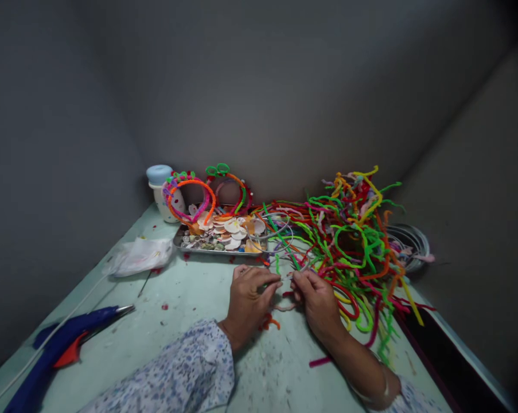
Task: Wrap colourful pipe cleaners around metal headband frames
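Here, a thin pale strand between two pinching hands

Centrally, we see the thin pale strand just above the table, bridging the small gap between the fingertips; it is too small for us to tell its material. The left hand has thumb and forefinger closed on one end, the right hand pinches the other. The hands themselves are apart.

Beneath, a pale pink fuzzy stem curves between the wrists; we note an orange scrap beside the left one. Ahead, grey hoops lean by a metal tray of shells and small stones. At its back edge we log an orange-fronted headband and a headband with green loops, then a spotted jar with a blue lid.

Rightward: a tangled heap of fuzzy stems, a wire coil behind. Leftward: a plastic bag and, nearer us, a blue glue gun, red trigger, metal nozzle.
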### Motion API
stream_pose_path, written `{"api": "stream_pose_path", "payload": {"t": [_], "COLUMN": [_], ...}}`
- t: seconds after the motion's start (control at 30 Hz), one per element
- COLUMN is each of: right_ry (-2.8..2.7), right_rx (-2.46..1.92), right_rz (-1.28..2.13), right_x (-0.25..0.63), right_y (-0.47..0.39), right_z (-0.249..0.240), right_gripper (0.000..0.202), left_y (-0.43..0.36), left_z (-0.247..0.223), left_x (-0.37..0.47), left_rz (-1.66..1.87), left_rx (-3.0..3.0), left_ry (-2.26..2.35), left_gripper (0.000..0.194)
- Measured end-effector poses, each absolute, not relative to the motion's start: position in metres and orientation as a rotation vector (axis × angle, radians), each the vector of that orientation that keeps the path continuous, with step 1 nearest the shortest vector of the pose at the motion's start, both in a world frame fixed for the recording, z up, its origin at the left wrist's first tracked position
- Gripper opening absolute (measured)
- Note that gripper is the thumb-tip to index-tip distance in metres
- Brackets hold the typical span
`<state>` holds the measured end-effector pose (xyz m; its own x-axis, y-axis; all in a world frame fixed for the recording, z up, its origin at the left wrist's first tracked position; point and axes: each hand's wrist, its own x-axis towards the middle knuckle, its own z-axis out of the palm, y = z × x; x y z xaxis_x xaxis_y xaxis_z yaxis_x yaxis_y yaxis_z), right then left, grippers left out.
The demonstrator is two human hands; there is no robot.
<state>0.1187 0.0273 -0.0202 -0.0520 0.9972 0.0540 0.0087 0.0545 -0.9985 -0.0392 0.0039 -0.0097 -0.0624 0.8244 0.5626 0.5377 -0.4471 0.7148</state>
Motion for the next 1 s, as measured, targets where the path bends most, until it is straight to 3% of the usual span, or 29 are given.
{"api": "stream_pose_path", "payload": {"t": [1.0], "right_ry": [-1.349], "right_rx": [-1.134], "right_rz": [1.138], "right_x": [0.1193], "right_y": [0.0267], "right_z": [-0.0192], "right_gripper": [0.041], "left_y": [0.0034], "left_z": [-0.0090], "left_x": [-0.0371], "left_rz": [1.426], "left_rx": [1.963], "left_ry": [1.495], "left_gripper": [0.006]}}
